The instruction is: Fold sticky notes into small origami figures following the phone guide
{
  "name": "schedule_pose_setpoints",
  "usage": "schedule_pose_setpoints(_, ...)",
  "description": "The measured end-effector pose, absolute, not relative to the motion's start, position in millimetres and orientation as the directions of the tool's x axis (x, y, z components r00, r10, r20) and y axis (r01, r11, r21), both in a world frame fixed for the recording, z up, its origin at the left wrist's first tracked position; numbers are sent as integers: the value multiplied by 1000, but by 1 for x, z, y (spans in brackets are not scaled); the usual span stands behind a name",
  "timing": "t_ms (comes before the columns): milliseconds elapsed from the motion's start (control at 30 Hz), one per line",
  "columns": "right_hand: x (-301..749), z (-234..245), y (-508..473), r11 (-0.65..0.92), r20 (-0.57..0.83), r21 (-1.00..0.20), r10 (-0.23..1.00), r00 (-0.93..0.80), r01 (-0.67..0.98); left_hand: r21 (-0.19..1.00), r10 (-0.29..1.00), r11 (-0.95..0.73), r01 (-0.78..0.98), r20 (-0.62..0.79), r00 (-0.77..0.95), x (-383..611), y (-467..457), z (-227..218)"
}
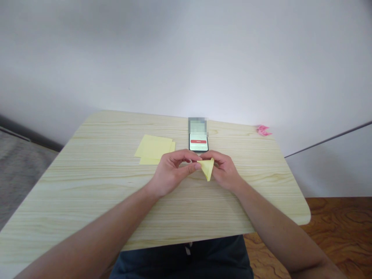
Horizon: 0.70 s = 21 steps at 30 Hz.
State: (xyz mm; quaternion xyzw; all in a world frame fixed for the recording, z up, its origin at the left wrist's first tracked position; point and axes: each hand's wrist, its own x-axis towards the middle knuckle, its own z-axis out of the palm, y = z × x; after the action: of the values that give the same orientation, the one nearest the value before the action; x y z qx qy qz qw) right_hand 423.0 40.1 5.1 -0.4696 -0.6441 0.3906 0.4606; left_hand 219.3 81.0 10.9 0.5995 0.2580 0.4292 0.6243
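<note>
A small piece of folded yellow paper (pixel 207 168), shaped like a triangle with its lower tip pointing down, is held above the table between both hands. My left hand (pixel 173 170) pinches its left corner between thumb and fingers. On the other side, my right hand (pixel 223 170) grips the paper's right edge, with part of its fingers hidden behind the folds. Just beyond the hands lies a phone (pixel 198 146) with a lit screen showing a red button. To the left, flat yellow paper sheets (pixel 155 146) overlap one another near my left wrist.
A pink folded paper piece (pixel 263 130) sits at the far right edge of the wood-grain table (pixel 95 166). The table's back edge runs along a white wall (pixel 180 58). Below on the right is a brown patterned wooden floor (pixel 343 228).
</note>
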Motion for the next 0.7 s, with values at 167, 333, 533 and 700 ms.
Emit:
schedule_pose_setpoints(167, 422, 10, 37, 220, 187, -947, 970, -158, 233, 978, 870, -81, -191, 163, 466, 219, 81, 14)
schedule_pose_setpoints(333, 422, 12, 37, 132, 115, -977, 987, -111, 166, 987, 904, -77, -139, 128, 407, 219, 82, 13)
schedule_pose_setpoints(533, 425, 13, 39, 97, 87, -992, 990, -112, 85, 991, 930, -99, -87, 123, 347, 220, 83, 9)
schedule_pose_setpoints(700, 423, 12, 38, 65, 52, -994, 988, -148, 88, 993, 940, -120, -21, 120, 320, 221, 83, 9)
